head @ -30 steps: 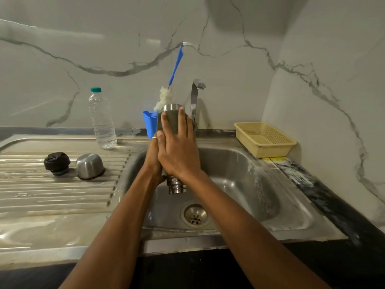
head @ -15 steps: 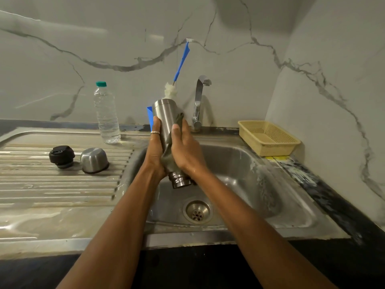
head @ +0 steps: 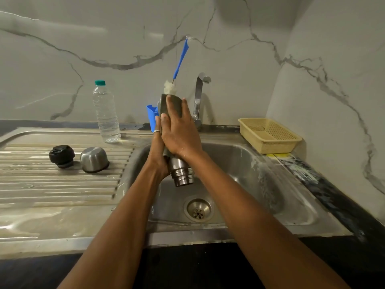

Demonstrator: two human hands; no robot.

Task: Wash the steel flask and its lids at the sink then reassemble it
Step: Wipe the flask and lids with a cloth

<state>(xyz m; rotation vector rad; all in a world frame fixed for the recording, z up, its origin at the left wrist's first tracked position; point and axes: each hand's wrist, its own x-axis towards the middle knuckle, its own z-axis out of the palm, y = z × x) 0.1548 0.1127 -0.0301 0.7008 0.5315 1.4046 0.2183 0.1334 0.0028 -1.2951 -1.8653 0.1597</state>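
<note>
Your left hand grips the steel flask from its left side. Its fingers pass behind the body and are mostly hidden.

Your right hand lies flat with straight fingers. It presses a grey scrub pad against the flask wall and does not clasp it.

The flask is held tilted above the sink, with its open threaded neck lowest and its base toward the back of the sink.

Judged stage: scrubbing of the outer body is in progress.

Left of the sink, the black stopper lid and the steel cup lid sit side by side on the drainboard, detached from the flask. You cannot tell whether they have been washed.

Behind the sink, the bottle brush stands beside the tap, which shows no water.

Probably remaining: rinse the flask, wash the lids as needed, then reassemble.
</note>
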